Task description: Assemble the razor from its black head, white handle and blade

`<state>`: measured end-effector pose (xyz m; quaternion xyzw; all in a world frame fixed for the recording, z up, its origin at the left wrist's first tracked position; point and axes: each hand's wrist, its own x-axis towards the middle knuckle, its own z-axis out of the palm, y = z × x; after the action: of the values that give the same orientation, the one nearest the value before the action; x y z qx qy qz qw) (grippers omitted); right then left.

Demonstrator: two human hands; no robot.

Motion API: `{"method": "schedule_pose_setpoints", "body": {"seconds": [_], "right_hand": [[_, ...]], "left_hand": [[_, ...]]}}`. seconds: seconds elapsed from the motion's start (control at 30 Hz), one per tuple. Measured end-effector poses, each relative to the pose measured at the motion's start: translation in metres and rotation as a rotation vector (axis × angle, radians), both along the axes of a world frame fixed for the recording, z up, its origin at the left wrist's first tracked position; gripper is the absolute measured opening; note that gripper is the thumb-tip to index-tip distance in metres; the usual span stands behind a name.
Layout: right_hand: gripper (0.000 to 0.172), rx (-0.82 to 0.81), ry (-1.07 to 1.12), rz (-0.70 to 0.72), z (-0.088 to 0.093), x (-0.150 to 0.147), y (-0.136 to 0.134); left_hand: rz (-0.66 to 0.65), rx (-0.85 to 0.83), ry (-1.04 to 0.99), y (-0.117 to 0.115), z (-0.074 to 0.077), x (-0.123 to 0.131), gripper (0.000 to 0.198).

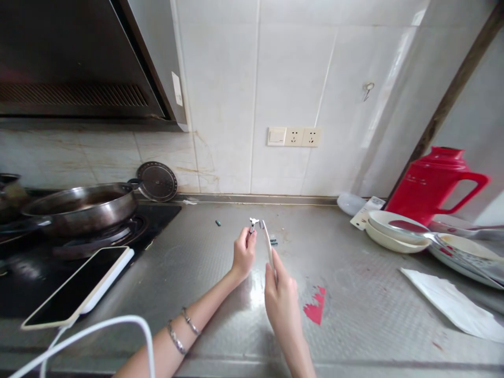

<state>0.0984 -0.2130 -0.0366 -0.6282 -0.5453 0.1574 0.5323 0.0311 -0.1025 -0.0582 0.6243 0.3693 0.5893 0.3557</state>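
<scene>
My right hand [282, 291] is closed around the handle of a white toothbrush [268, 242], its bristled head pointing up and left. My left hand [243, 254] pinches a small item with a white forked top and a dark, shiny stem [252, 224]; its exact kind is too small to tell. The bristles are close beside this top; whether they touch it I cannot tell. Behind the toothbrush, small dark pieces [274, 243] lie on the metal counter [220, 294]. Another small dark green piece [218, 223] rests farther left.
On the left, a steel pan [84, 202] sits on the black stove, with a phone [79, 289] and white cable [118, 318] in front. A red thermos jug [433, 184], stacked bowls [396, 233] and white paper [452, 304] occupy the right. A red scrap [316, 307] marks the counter.
</scene>
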Motion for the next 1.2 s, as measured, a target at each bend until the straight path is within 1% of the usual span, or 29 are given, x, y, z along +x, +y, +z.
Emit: {"method": "schedule_pose_setpoints", "body": {"seconds": [0.07, 0.13, 0.3, 0.43, 0.57, 0.67, 0.8, 0.97, 1.07, 1.2], "right_hand": [[0.054, 0.010, -0.012, -0.037, 0.003, 0.001, 0.002], [0.054, 0.014, -0.033, -0.044, 0.004, 0.000, 0.001], [0.053, 0.000, -0.055, 0.007, 0.003, -0.003, -0.004], [0.052, 0.016, -0.064, -0.060, 0.007, 0.000, 0.000], [0.052, 0.024, -0.161, -0.066, 0.004, 0.001, -0.001], [0.052, 0.064, -0.231, -0.099, 0.003, 0.008, -0.003], [0.050, 0.088, -0.304, -0.142, 0.008, 0.021, 0.001], [0.050, 0.046, -0.369, -0.092, 0.011, 0.027, -0.002], [0.049, 0.028, -0.321, -0.098, 0.014, 0.032, -0.004], [0.048, 0.040, -0.253, -0.034, 0.019, 0.036, -0.001]], "left_hand": [[-0.008, 0.011, 0.011, -0.001, -0.001, 0.001, 0.025], [-0.008, 0.019, 0.013, 0.000, -0.001, 0.001, 0.024], [0.042, 0.033, 0.004, 0.002, 0.001, -0.001, 0.022], [0.028, 0.043, 0.027, -0.001, 0.004, 0.000, 0.023], [0.034, 0.075, 0.071, -0.005, 0.006, 0.001, 0.023], [0.023, 0.097, 0.096, -0.006, 0.007, 0.001, 0.024], [0.009, 0.092, 0.123, -0.007, 0.009, 0.001, 0.026], [0.011, 0.094, 0.125, -0.008, 0.009, 0.000, 0.025], [-0.024, 0.089, 0.130, -0.007, 0.007, 0.000, 0.026], [-0.063, 0.070, 0.110, -0.007, 0.006, 0.000, 0.025]]}}
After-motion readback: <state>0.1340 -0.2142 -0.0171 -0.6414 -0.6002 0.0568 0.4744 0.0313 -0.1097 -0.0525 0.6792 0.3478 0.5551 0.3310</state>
